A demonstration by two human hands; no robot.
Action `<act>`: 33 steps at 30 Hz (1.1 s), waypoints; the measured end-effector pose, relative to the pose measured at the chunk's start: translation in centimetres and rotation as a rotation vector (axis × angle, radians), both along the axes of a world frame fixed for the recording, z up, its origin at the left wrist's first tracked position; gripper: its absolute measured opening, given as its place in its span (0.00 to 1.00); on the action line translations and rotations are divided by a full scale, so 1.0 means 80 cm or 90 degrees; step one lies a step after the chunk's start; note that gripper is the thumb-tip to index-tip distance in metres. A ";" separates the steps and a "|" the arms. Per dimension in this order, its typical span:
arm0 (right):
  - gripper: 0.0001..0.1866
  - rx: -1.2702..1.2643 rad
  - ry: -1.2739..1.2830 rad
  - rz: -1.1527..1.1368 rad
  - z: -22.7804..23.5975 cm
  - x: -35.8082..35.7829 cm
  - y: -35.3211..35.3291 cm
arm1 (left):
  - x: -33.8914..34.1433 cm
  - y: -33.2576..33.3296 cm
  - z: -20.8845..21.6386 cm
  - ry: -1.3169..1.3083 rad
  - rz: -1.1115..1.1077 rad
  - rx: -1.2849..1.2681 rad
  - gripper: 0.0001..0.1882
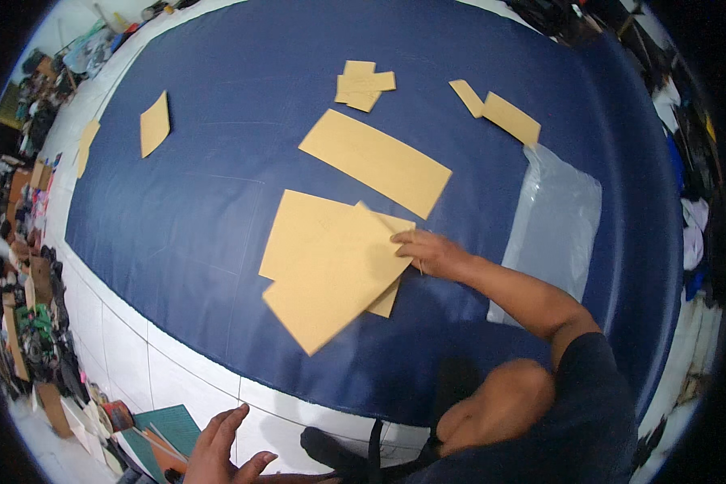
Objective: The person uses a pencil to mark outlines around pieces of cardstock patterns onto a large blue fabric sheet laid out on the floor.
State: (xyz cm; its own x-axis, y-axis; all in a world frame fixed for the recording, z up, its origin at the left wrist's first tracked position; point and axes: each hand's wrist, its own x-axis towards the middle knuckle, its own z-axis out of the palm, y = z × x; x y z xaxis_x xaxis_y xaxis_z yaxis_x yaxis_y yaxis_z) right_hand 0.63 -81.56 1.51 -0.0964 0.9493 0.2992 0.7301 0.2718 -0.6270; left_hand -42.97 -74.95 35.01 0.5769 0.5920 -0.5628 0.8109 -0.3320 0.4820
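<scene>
My right hand (pixel 434 253) pinches the right corner of a tan rectangular sheet (pixel 323 302), which looks like card or thin foam. That piece lies slantwise over another large tan sheet (pixel 298 226), and more tan edges stick out from under it. Fingers spread and holding nothing, my left hand (pixel 222 452) is over the white floor at the lower left, apart from the sheets. Just beyond the pile, a long tan strip (pixel 375 164) lies at a slant on the dark blue mat (pixel 210 315).
Small overlapping tan pieces (pixel 363 83) lie farther away, with two narrow ones (pixel 512 118) at the right and another (pixel 156 125) at the left. A clear plastic bag (pixel 552 230) rests on the right. Near my left hand are a green board (pixel 169 426) and assorted clutter.
</scene>
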 end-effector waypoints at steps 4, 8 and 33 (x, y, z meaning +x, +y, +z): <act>0.16 -0.020 -0.107 -0.010 -0.005 0.036 0.100 | 0.001 0.007 -0.008 0.047 -0.009 0.024 0.35; 0.16 -0.154 -0.161 -0.247 0.023 0.084 0.227 | 0.016 -0.009 0.005 0.098 0.063 -0.016 0.35; 0.25 -0.164 -0.314 -0.592 -0.048 0.259 0.195 | 0.006 0.000 -0.012 0.274 0.169 0.023 0.39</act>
State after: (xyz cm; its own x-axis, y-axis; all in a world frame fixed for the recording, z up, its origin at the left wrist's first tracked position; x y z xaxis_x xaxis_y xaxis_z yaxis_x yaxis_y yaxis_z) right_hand 21.33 -65.93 -2.33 0.6380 0.7419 0.2065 0.7701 -0.6159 -0.1663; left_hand -42.53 -74.99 34.01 0.1248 0.7104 -0.6926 0.9921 -0.0983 0.0779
